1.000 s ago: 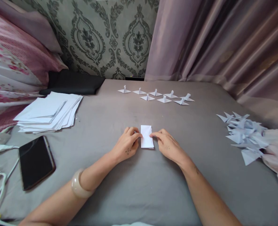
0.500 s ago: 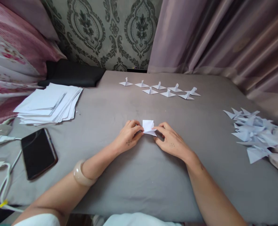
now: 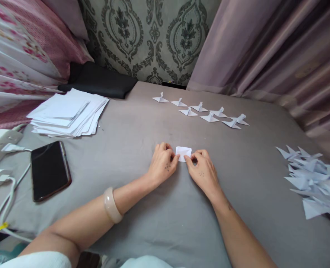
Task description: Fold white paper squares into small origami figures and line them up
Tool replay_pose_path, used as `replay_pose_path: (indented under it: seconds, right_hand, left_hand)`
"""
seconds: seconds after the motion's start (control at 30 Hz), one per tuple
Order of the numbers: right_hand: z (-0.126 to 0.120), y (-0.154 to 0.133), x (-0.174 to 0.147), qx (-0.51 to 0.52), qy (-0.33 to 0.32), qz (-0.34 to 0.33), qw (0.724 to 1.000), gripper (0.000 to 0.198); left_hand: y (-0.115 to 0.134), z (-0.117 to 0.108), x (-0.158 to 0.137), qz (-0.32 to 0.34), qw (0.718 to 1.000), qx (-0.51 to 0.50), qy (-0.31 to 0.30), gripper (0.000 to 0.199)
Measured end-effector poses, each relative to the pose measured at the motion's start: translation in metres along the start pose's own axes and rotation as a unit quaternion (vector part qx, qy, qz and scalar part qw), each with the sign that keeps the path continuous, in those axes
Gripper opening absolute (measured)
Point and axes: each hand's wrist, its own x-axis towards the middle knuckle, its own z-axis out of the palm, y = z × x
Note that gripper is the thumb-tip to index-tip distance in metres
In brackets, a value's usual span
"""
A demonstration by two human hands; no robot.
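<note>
One bangle [image 3: 111, 206]: pale, worn on the left forearm.
Folded pieces [image 3: 311, 182]: white, pointed, heaped at the right of the gray-covered desk [image 3: 165, 227].
Phone [image 3: 51, 171]: dark-screened, lying at left, near a white power strip [image 3: 0, 144].
Left grip [image 3: 163, 163]: thumb tip against the near left corner of the folded paper [image 3: 183, 151], fingers curled; pinching or pressing, cannot tell.
Right grip [image 3: 205, 171]: thumb tip on the near edge, index finger bent beside the right edge; pinching or pressing, cannot tell.
Folded paper: small, white, rectangular, between both grips at mid-desk.
Stacked sheets [image 3: 67, 113]: white, at left beyond the phone.
Eight paper figures [image 3: 199, 108]: set in two rows, well beyond the grips.
Black bundle [image 3: 100, 80]: at the far left, before patterned wallpaper [image 3: 153, 48].
</note>
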Motion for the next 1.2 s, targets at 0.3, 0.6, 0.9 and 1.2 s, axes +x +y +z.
replay_pose_path:
  seconds: [0.3,0.6,0.9,1.2]
  right_hand:
    - [-0.002,-0.006,0.0,-0.025,-0.018,0.025,0.999,0.027]
    - [-0.004,0.004,0.001,0.028,-0.033,0.008,0.999,0.022]
    - [0.0,0.001,-0.005,0.026,-0.018,-0.186,0.982,0.026]
    - [0.0,0.001,-0.005,0.007,-0.039,-0.216,0.976,0.042]
  left_hand:
    - [-0.009,0.006,-0.001,0.022,1.0,0.006,0.014,0.018]
    - [-0.002,-0.006,0.0,0.07,0.993,0.083,-0.035,0.014]
    - [-0.002,-0.018,-0.002,0.225,0.948,0.198,-0.107,0.026]
    - [-0.013,-0.03,-0.009,0.242,0.939,0.207,-0.132,0.034]
